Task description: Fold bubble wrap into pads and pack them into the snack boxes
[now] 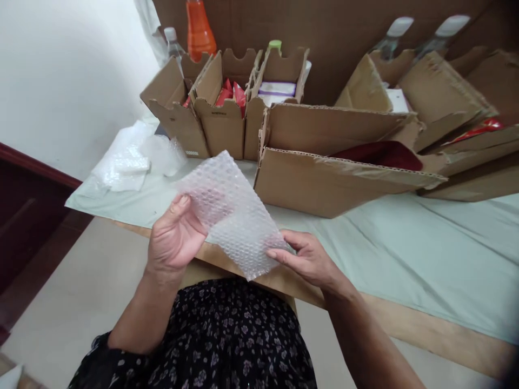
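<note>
A clear sheet of bubble wrap (239, 216), perhaps a flat bag, is held up in front of me above the table's front edge. My left hand (176, 232) grips its left side, thumb on the near face and the fingers behind it, faintly seen through the plastic. At the lower right corner, my right hand (304, 256) pinches it between thumb and fingers. The sheet is tilted, with one corner pointing up and another down. More bubble wrap (125, 162) lies in a loose pile at the table's left end.
Cardboard boxes (223, 124) stand in a row at the back, holding red packets and white-and-purple packs. A long cardboard box (324, 183) with dark red cloth sits nearer. Behind are an orange bottle (200, 32) and white-capped bottles (399, 32). Pale green cloth (405, 254) covers the table.
</note>
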Tool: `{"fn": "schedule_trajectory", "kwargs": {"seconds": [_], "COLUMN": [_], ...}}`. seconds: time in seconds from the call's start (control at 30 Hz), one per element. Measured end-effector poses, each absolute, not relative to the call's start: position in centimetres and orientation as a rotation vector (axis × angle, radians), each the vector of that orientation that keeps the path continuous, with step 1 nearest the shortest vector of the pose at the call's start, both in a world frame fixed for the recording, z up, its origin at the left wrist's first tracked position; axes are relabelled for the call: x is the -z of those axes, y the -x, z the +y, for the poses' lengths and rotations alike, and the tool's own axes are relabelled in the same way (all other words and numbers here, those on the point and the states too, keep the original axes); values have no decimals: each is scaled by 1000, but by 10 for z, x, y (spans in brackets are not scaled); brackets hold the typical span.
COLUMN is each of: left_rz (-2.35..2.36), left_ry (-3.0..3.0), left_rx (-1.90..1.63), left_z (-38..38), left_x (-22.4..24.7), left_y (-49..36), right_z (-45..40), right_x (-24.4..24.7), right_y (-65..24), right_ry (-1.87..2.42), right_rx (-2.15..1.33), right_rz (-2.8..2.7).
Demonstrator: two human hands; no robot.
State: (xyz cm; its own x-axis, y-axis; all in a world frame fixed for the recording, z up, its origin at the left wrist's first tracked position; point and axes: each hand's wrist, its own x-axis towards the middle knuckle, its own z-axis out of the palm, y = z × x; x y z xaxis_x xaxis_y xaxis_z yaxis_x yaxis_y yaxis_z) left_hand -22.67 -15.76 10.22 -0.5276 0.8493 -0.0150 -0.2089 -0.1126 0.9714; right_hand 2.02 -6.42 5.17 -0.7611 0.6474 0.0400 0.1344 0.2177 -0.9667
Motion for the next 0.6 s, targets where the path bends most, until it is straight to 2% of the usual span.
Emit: {"fn": "schedule_trajectory", "kwargs": {"seconds": [0.1,0.2,0.27,0.37,0.43,0.6], "left_rz": [1455,1561,1606,1674,1702,1784], "left_ry": [-721,-750,-808,-884,-925,-988], "left_rx": [-1732,-1514,-1336,-1225,-1228,-1238], "left_z": [-159,-162,-163,-162,-160,-159], "left_x": [-81,-57,-47,-40,-39,-35], "left_y": [233,230,224,217,215,218], "right_z": [-63,-58,-58,-67,-76,-88], "right_x": [-41,-33,-31,-31,-32,-21], "right_y": [-42,-72,-88,-101,-100,-81], "right_ry": [946,1162,1287,1412,1361,982], "right_rx": [-1656,-1606,-1404,-880,-689,-612], "right_rz": [-1730,-1506,-1529,-1647,-1768,-2333]}}
